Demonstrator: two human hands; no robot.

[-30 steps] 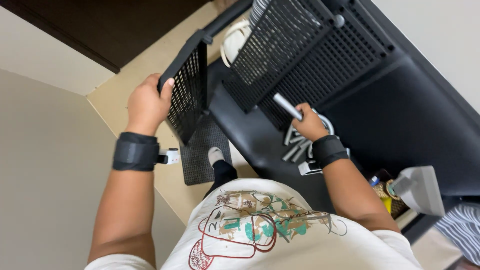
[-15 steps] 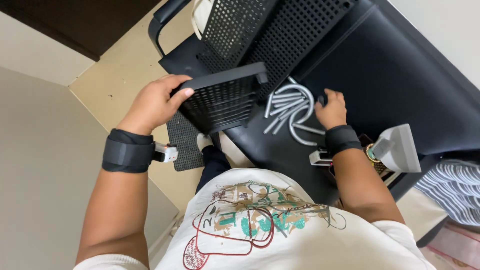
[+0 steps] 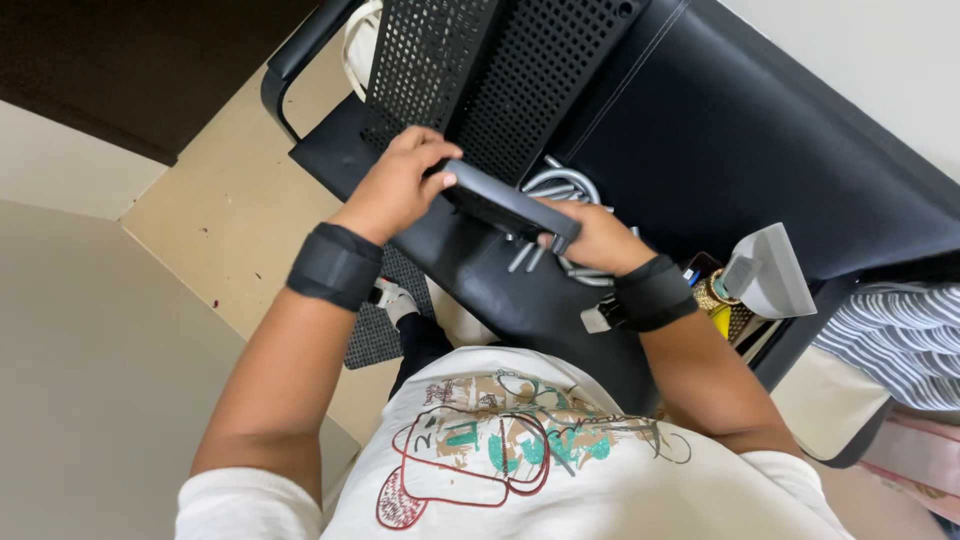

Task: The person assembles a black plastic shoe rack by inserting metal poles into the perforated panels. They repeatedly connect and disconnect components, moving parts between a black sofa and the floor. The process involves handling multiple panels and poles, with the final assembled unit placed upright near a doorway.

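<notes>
- Head view: a black cushioned seat [image 3: 760, 150] fills the upper right, a person bent over its front edge.
- Two black perforated panels [image 3: 500, 70] lie on the seat beyond the hands.
- A narrow black perforated panel [image 3: 505, 207] is held edge-on above the seat, between both hands.
- The left hand [image 3: 395, 185] curls over the panel's near end, fingers wrapped on top.
- The right hand [image 3: 595, 238] grips the far end, fingers closed around it.
- Curved metal tubes [image 3: 560, 185] lie on the seat just under the panel.
- A grey funnel-shaped object [image 3: 775, 275] sits at the seat's right edge.
</notes>
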